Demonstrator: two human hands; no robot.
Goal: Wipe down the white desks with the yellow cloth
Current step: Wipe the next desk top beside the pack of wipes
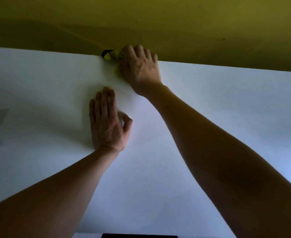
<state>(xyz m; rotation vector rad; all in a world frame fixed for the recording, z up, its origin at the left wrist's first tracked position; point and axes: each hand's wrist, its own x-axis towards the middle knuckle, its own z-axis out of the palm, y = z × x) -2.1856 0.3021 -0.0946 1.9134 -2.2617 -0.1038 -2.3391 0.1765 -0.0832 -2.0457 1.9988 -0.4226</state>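
Near edge: a dark rectangular object (139,235) is showing at the bottom of the view, just past the near edge of the white desk (210,103); what it is cannot be told.
Forearms: both bare forearms are reaching from the near corners toward the far middle of the desk, the right one stretching farther.
Left hand (107,122): it is resting palm down on the desk top at mid-depth, fingers (103,102) lying straight and close together, thumb bending toward the forefinger on the right side; it is holding nothing.
Desk surface: the white top is filling most of the view, with soft shadows lying to the left of the left hand.
Right hand (139,69): it is pressing flat at the far edge of the desk, fingers extended and slightly spread over the yellow cloth (113,56); the motion blur is softening its outline.
Yellow cloth: it is lying bunched under and to the left of the right hand, right at the far edge of the desk, with a dark patch at its left end.
Background: an olive-yellow wall (175,23) is rising beyond the far edge.
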